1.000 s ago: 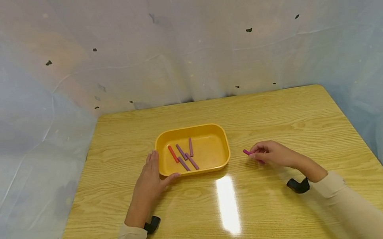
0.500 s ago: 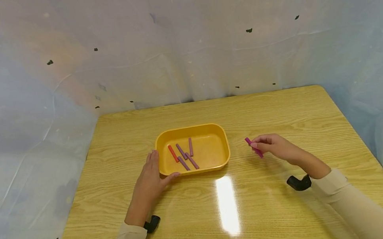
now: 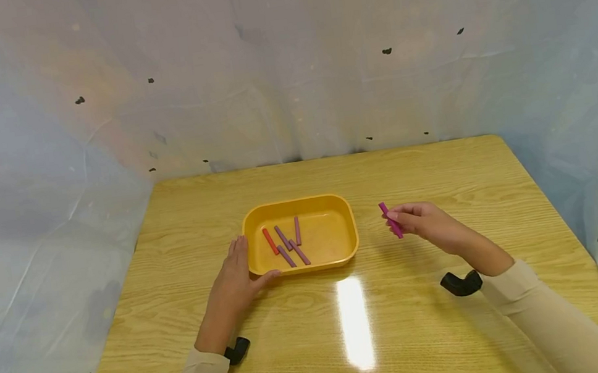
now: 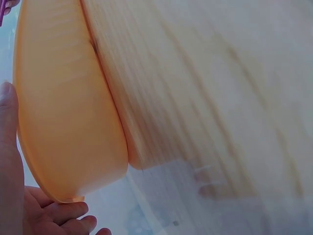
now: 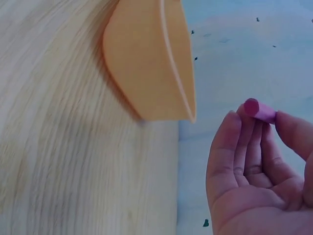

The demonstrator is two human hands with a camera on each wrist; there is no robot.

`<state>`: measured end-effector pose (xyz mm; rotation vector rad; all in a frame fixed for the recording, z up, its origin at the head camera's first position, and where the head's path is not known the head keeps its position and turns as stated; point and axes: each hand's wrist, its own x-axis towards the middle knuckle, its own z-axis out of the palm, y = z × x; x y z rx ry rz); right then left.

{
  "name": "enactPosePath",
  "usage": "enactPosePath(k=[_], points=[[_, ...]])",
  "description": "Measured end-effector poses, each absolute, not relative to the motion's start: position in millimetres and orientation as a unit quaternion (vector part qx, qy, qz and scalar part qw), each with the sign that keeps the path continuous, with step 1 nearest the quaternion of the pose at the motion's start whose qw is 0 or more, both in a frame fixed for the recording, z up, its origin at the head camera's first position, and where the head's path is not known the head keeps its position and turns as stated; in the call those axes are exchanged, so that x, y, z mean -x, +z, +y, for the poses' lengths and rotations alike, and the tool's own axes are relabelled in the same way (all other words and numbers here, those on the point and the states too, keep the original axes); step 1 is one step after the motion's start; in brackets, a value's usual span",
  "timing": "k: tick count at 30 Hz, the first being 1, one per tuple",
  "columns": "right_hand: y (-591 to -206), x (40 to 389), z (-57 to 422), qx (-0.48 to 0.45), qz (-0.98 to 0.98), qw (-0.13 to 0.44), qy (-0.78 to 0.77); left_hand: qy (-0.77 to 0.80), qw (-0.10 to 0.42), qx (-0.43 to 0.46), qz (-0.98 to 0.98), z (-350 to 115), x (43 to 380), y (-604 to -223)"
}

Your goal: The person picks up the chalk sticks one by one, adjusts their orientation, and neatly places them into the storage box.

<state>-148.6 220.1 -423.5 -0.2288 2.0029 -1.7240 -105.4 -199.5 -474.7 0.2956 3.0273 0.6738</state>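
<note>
A yellow plastic tray [image 3: 336, 262] sits on the table with a red crayon [image 3: 270, 241] and several purple crayons [image 3: 299, 252] lying in its left half. My left hand [image 3: 234, 284] rests against the tray's front left corner, fingers along the left side and thumb at the front rim. To the right of the tray, my right hand [image 3: 429, 225] pinches a magenta crayon [image 3: 391, 220] between thumb and fingertips, held above the table. In the right wrist view the flat end of this magenta crayon [image 5: 257, 110] points towards the camera.
The wood-grain table [image 3: 407, 335] ends at a far edge close to a pale plastic sheet [image 3: 314, 85], which also hangs at both sides. A bright light reflection [image 3: 356, 322] lies on the tabletop in front of the tray. Each wrist wears a black camera mount [image 3: 461, 283].
My right hand has risen off the tabletop with the magenta crayon, which has turned more upright and now shows nearly whole. My left hand and the tray have stayed put.
</note>
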Motion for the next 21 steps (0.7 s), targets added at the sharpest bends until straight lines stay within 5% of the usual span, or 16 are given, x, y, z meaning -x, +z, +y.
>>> enactPosePath(k=[21], points=[[-413,161,180,0.107,0.743,0.224,-0.621,0.211,0.023,-0.089,0.973,-200,107,-475]])
